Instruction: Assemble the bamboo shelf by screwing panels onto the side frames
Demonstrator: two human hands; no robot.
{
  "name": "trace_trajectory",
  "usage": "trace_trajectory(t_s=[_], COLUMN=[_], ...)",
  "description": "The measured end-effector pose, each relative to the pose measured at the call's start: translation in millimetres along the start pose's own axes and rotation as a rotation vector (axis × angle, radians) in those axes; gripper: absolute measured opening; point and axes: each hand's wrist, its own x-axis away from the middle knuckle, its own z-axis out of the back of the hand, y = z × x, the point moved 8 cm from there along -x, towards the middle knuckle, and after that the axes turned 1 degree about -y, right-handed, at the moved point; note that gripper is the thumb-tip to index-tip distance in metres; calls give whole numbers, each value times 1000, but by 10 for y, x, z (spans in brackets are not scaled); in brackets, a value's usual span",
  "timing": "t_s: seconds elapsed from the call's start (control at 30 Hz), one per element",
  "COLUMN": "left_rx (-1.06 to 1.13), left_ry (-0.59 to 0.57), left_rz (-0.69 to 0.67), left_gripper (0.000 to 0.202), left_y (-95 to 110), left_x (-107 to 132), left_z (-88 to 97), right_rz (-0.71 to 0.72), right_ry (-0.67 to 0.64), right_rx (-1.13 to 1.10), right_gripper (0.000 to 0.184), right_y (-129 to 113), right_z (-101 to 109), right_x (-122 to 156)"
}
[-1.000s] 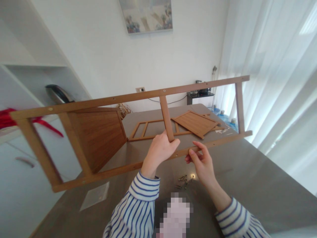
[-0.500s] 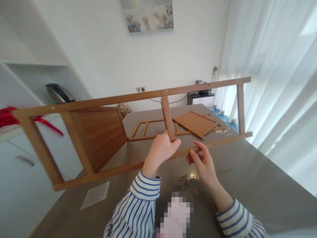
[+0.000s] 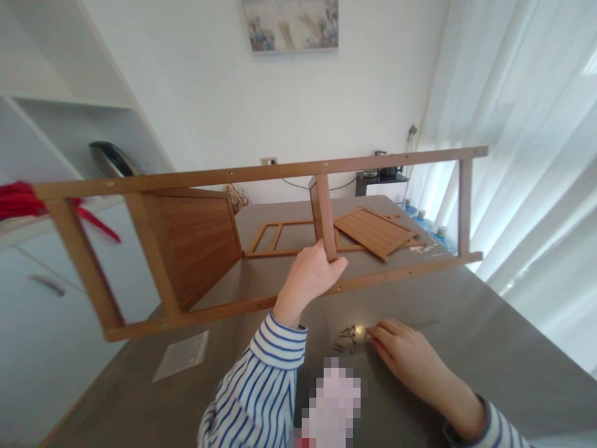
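Observation:
My left hand is closed around the middle rung of a long wooden ladder-like frame, holding it up above the grey table. A brown wooden panel is fixed inside the frame's left end. My right hand rests low on the table, fingers stretched toward a small heap of dark screws, fingertips just beside them.
Farther back on the table lie a second wooden frame and a loose slatted panel. A clear plastic bag lies near the left edge. White shelves stand left, curtains right, water bottles beyond the table.
My right hand has let go of the frame's lower rail and dropped to the table beside the screws. The left hand still holds the frame, which shifted slightly.

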Motion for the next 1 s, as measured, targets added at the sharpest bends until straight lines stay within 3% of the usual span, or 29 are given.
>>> trace_trajectory(t_s=[0.13,0.3,0.63,0.73,0.83,1.0], left_rx=[12,15,19,24,19,14], left_ry=[-3,-4,-18,-14,2,-5], left_rz=[12,16,18,10,1,16], left_gripper=[23,21,25,25,25,25], left_y=[0,10,-12,-17,-18,-23], left_x=[12,23,28,25,24,22], left_z=[28,55,42,35,36,33], right_rz=[-43,-6,8,-16,-29,-10], right_ry=[-59,-85,46,78,141,346], right_rx=[168,141,139,116,25,-444], right_gripper=[22,21,17,20,21,19], right_y=[-24,-6,110,101,-16,-257], right_z=[-91,-123,-195,-79,165,574], right_x=[-145,-168,-67,-59,-89,-197])
